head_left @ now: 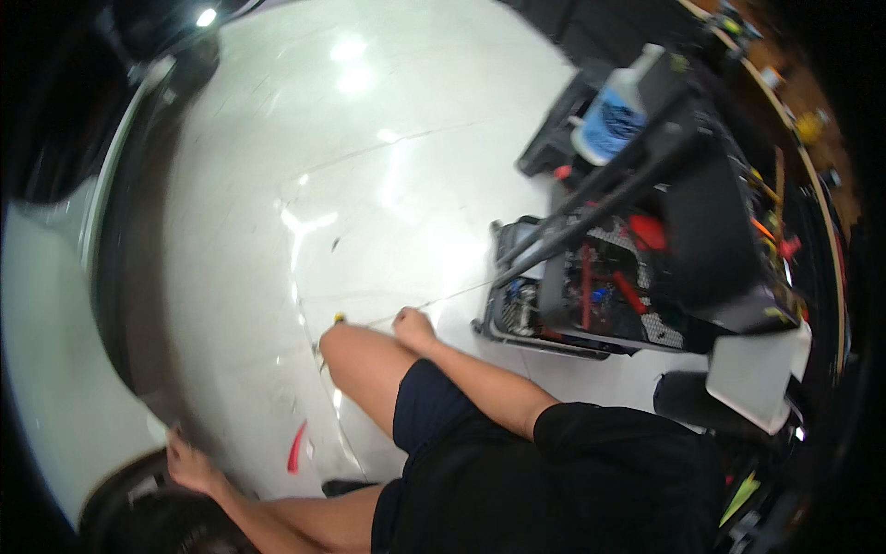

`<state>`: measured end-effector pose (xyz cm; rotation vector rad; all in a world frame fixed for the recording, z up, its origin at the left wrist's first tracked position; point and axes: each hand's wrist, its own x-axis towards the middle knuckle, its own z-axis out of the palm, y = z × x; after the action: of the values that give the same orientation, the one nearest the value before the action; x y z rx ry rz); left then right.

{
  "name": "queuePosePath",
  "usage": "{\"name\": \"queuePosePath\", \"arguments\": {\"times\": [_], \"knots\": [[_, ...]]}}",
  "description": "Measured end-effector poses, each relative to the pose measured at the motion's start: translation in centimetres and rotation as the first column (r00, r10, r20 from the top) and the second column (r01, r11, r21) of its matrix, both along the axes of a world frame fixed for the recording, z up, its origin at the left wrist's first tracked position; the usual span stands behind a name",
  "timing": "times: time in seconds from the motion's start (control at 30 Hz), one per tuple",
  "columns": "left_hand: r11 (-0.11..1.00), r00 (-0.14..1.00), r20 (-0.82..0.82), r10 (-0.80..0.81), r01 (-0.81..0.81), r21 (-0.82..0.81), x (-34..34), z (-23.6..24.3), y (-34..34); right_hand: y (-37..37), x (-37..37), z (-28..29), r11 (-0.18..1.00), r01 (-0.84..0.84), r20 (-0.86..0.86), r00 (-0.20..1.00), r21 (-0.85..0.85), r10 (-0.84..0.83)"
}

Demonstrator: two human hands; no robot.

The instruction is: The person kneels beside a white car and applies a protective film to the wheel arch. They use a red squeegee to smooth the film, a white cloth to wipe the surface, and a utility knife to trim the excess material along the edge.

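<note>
The left hand stretches out low, fingers spread and pressing on the dark tyre below the white car body. The right hand rests loosely closed on the bent knee, holding nothing visible, between the tyre and the tool cart.

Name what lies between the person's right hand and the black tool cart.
Only a bare strip of glossy white floor lies between the right hand and the tool cart, as the head view shows.
</note>
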<state>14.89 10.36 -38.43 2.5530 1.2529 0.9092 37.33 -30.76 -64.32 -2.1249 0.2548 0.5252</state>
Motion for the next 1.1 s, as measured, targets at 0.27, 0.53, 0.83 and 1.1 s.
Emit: {"name": "queuePosePath", "arguments": {"times": [0.27,0.53,0.83,1.1], "knots": [[0.962,0.994,-0.068,0.089,-0.068,0.263,1.6,-3.1,2.2,-5.6,-4.3,29.9,0.782,-0.277,0.391,0.919,0.558,0.046],[0.990,0.960,0.270,0.072,-0.103,0.101,4.8,-2.1,-2.6,-24.4,-17.6,49.8,0.236,-0.873,0.629,0.474,0.427,0.616],[0.984,0.883,0.453,0.122,-0.168,0.062,6.4,-5.8,0.0,-30.1,-17.1,66.8,0.607,-0.532,0.402,0.459,-0.590,0.793],[0.958,0.884,0.466,0.043,-0.169,0.232,4.5,-2.2,-1.6,-30.2,-0.6,60.6,0.659,-0.166,0.158,0.901,-0.733,0.403]]}}
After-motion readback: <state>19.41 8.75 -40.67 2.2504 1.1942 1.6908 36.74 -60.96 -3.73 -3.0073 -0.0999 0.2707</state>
